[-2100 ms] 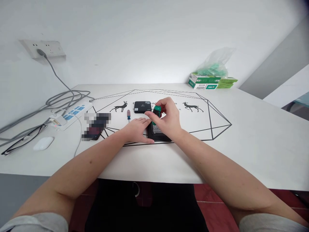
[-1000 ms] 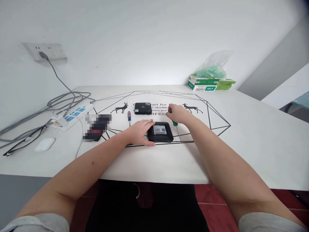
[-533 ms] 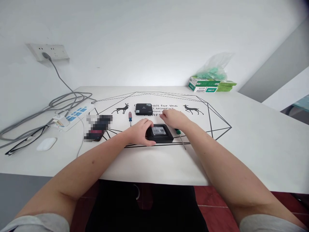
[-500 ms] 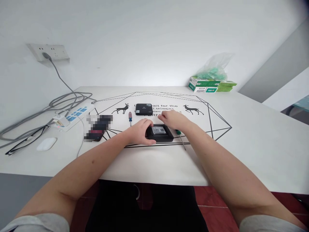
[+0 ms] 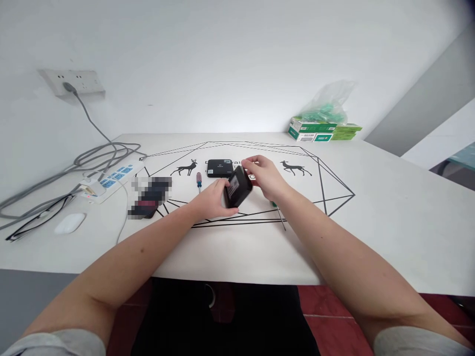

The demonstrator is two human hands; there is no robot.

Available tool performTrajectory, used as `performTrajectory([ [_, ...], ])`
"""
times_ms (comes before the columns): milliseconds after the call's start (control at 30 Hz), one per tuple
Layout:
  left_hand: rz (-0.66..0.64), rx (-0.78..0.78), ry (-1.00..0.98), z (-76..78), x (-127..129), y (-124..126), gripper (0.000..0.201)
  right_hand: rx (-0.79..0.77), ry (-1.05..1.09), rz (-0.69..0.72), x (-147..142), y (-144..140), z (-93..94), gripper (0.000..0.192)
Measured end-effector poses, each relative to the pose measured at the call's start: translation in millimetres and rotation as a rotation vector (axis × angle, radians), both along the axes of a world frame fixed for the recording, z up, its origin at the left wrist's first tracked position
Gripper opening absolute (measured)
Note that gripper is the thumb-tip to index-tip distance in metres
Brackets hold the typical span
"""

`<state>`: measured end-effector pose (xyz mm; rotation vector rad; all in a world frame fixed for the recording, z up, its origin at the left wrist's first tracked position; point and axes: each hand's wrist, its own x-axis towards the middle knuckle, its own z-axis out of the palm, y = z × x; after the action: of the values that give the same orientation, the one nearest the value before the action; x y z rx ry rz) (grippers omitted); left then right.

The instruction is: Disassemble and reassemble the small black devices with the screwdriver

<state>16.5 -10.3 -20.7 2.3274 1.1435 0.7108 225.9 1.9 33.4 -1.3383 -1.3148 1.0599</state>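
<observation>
A black square case [image 5: 242,191], open on one side with a white-labelled part [image 5: 233,186] inside, is tilted up on edge between my hands. My left hand [image 5: 213,200] grips its left side, thumb at the near corner and fingers at the far one. At its raised far right edge, my right hand [image 5: 265,175] has thumb and fingers closed on the case. Just behind lies a flat black box [image 5: 219,168] with small stickers. A screwdriver with a red and blue handle [image 5: 199,181] rests left of that box. Under my right wrist is a green-handled screwdriver [image 5: 281,218], its handle mostly hidden.
To the left are a blurred-out phone [image 5: 150,198], a white power strip [image 5: 111,182] with grey cables, glasses [image 5: 40,217] and a white earbud case [image 5: 70,223]. Green and white boxes [image 5: 313,129] under a clear plastic bag [image 5: 328,106] stand at the back right.
The black case lay flat on the table and is now tilted up, its right side raised. My right hand has opened from a fist-like curl and taken its far right edge.
</observation>
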Motion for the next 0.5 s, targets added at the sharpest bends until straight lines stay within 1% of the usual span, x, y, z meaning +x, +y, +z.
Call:
performTrajectory([
  [33,-0.007,-0.009,-0.032,-0.2,1.0,-0.1,0.075,0.042,0.05,0.067,-5.2,-4.9,-0.1,0.032],
  [67,-0.019,-0.021,-0.062,-0.3,2.0,-0.1,0.072,0.084,0.016,0.128,-10.4,-10.2,-1.0,0.034],
  [100,-0.035,-0.035,-0.086,-0.1,2.9,0.2,0.066,0.136,-0.106,0.168,-15.2,-15.2,-3.0,0.035],
  [133,-0.056,-0.048,-0.098,0.2,3.6,0.6,0.058,0.207,-0.279,0.185,-19.2,-19.4,-5.8,0.037],
  [167,-0.074,-0.059,-0.102,0.6,4.2,1.0,0.048,0.282,-0.416,0.199,-22.2,-22.3,-9.3,0.042],
  [233,-0.097,-0.068,-0.104,1.6,4.8,1.6,0.038,0.361,-0.572,0.237,-24.8,-23.7,-16.8,0.049],
  [300,-0.09,-0.061,-0.125,1.8,4.5,2.0,0.04,0.355,-0.634,0.276,-23.7,-20.7,-22.5,0.063],
  [400,-0.052,-0.035,-0.116,-1.8,2.4,4.6,0.055,0.266,-0.693,0.361,-19.2,-15.0,-25.4,0.09],
  [433,-0.034,-0.009,-0.075,-4.0,1.4,6.3,0.057,0.235,-0.715,0.394,-17.8,-13.9,-25.1,0.095],
  [500,-0.02,0.07,0.079,-8.7,-0.7,10.7,0.055,0.184,-0.769,0.451,-15.2,-13.4,-23.4,0.096],
])
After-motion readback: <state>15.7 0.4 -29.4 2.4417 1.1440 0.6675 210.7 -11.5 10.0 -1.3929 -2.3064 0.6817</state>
